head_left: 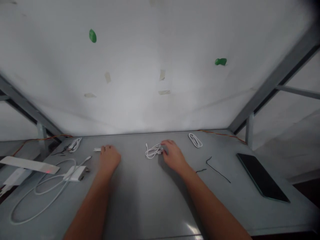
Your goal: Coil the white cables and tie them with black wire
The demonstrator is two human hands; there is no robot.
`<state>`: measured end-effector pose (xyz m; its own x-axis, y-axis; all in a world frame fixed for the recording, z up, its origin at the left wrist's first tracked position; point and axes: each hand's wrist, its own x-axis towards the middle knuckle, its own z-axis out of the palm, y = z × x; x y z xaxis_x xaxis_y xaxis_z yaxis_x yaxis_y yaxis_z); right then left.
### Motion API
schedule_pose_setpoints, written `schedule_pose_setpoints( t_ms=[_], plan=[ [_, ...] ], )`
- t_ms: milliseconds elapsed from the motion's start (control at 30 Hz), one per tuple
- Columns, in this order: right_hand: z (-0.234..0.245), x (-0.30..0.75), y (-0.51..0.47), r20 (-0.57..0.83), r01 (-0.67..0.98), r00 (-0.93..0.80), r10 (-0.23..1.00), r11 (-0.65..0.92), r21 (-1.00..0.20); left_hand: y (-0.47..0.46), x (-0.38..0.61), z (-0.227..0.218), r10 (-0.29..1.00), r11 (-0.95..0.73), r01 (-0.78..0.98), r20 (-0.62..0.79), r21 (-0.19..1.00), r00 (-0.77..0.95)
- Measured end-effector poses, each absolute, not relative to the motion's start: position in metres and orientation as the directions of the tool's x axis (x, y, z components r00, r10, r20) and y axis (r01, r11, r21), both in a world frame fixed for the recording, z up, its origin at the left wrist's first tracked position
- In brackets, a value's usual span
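My right hand (pixel 173 155) pinches the right end of a loosely coiled white cable (pixel 153 152) at the middle of the grey table. The cable's loops spread out to the left of my fingertips, and one thin end sticks up. Further left, my left hand (pixel 109 157) is closed with its fingers curled down near the tabletop. The end of what looks like a bundled white cable (pixel 97 149) pokes out from its left side; the rest is hidden under the fingers.
Other coiled white cables lie at back left (pixel 75 145) and back right (pixel 195 140). A white charger (pixel 76 173) with a long cord and a white power strip (pixel 30 164) occupy the left. Black twist ties (pixel 218 171) and a dark phone (pixel 261 177) lie right.
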<state>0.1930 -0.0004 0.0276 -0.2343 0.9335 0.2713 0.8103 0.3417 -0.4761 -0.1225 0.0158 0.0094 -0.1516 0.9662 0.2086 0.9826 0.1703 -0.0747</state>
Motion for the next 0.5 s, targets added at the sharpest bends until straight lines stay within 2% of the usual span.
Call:
schedule_pose_setpoints(
  t_ms=[67,133,233,333,433,500],
  plan=[
    [0.025,0.199,0.003,0.208,0.882,-0.107,0.972,0.189,-0.431,0.018,-0.115,0.014,0.945,0.210,0.977,0.262,-0.029,-0.196],
    [0.022,0.201,0.006,0.130,0.902,-0.065,0.989,0.114,-0.416,0.020,-0.092,0.016,0.947,0.147,0.983,0.270,0.108,-0.171],
    [0.016,0.196,0.009,0.056,0.868,-0.089,0.994,0.105,-0.485,0.019,-0.045,0.010,0.989,-0.041,0.913,0.149,0.405,-0.022],
    [0.011,0.185,0.011,0.053,0.827,-0.092,0.994,0.106,-0.552,0.018,-0.016,0.000,0.984,-0.153,0.817,0.164,0.555,0.073],
    [0.004,0.177,0.015,0.104,0.705,-0.093,0.990,0.139,-0.696,0.018,-0.014,-0.005,0.992,-0.124,0.704,0.107,0.700,0.068],
    [-0.001,0.175,0.018,0.103,0.501,-0.097,0.990,0.138,-0.855,0.018,-0.019,-0.006,0.997,-0.057,0.554,0.020,0.830,0.073]
  ],
)
